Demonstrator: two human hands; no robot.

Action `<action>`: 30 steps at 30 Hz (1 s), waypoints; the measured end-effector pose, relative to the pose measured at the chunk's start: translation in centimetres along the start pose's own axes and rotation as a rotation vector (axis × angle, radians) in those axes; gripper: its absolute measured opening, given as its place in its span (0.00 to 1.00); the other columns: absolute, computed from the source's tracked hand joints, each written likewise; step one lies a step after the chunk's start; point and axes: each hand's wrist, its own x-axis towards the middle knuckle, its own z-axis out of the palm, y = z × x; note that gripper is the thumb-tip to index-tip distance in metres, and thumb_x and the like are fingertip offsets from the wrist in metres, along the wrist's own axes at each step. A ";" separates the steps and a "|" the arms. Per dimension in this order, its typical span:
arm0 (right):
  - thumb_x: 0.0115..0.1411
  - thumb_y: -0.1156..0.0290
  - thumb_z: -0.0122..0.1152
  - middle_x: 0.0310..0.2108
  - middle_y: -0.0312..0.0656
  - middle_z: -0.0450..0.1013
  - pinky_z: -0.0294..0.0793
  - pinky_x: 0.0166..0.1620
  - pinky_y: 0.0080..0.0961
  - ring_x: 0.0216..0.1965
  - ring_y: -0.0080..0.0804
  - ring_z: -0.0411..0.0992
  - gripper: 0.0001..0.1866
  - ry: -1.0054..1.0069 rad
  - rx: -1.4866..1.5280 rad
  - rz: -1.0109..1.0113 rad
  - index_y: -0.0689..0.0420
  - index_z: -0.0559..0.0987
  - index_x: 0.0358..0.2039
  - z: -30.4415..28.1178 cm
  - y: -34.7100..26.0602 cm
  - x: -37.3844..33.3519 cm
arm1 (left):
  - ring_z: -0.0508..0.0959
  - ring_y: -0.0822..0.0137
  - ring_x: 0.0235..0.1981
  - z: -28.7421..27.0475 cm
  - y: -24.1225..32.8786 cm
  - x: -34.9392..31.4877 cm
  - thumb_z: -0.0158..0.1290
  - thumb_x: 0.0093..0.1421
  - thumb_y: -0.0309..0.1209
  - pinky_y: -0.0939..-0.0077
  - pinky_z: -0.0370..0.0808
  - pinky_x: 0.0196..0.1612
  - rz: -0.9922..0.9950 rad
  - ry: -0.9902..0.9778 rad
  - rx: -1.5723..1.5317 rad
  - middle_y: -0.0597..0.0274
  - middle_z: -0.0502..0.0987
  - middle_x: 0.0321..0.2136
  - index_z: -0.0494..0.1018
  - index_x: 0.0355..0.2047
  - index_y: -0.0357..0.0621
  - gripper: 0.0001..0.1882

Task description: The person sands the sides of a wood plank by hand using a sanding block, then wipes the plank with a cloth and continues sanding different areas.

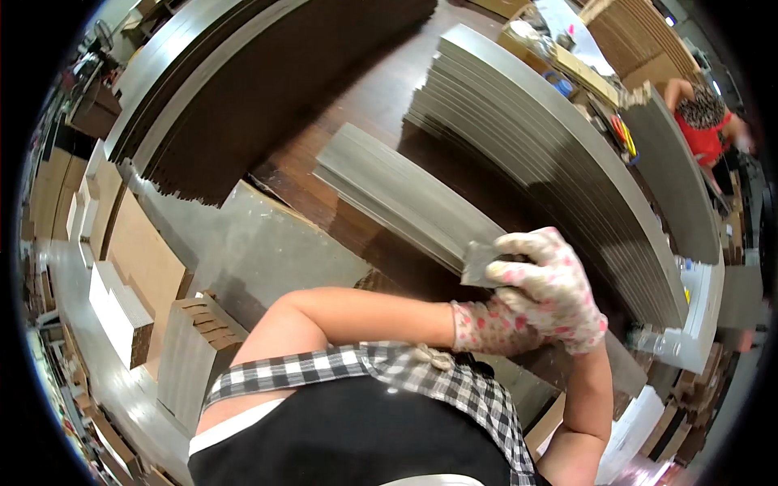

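Observation:
Both of my hands wear white gloves with a pink flower pattern. In my right hand (551, 287) is a small grey block (476, 264), flat-faced and squarish like a sanding pad, pinched between the curled fingers and thumb. The block is over the near edge of a low stack of long grey boards (413, 194). My left hand (494, 326) crosses in front of my body and lies just below the right one. Its fingers are hidden behind the right hand, so I cannot see whether they grip anything.
A tall stack of grey boards (543, 105) stands on the right, and a dark-sided stack (267, 89) at the upper left. Both rest near a brown surface (304, 150). Cardboard-coloured panels (146, 251) lie left. A person in red (701, 138) is at the far right.

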 end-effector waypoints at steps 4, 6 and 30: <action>0.47 0.75 0.69 0.43 0.42 0.76 0.75 0.38 0.38 0.40 0.43 0.72 0.12 -0.115 0.022 -0.083 0.53 0.82 0.35 2.4 0.0 6.9 | 0.79 0.56 0.35 1.0 -0.8 -0.7 0.50 0.61 0.33 0.60 0.75 0.39 0.091 0.043 0.336 0.53 0.79 0.33 0.79 0.36 0.39 0.12; 0.49 0.76 0.67 0.42 0.44 0.74 0.74 0.38 0.39 0.38 0.44 0.72 0.10 -0.085 0.044 -0.201 0.54 0.80 0.34 4.1 0.6 11.2 | 0.78 0.55 0.37 3.0 -1.9 -0.6 0.51 0.59 0.35 0.59 0.75 0.42 0.049 -0.025 0.458 0.53 0.79 0.34 0.79 0.35 0.40 0.12; 0.55 0.63 0.70 0.44 0.45 0.81 0.76 0.53 0.32 0.47 0.38 0.78 0.20 0.221 0.117 0.322 0.57 0.82 0.46 -0.7 8.2 12.0 | 0.56 0.51 0.71 0.5 -1.8 1.0 0.41 0.69 0.53 0.56 0.50 0.74 0.147 -0.251 0.736 0.46 0.57 0.70 0.59 0.67 0.40 0.36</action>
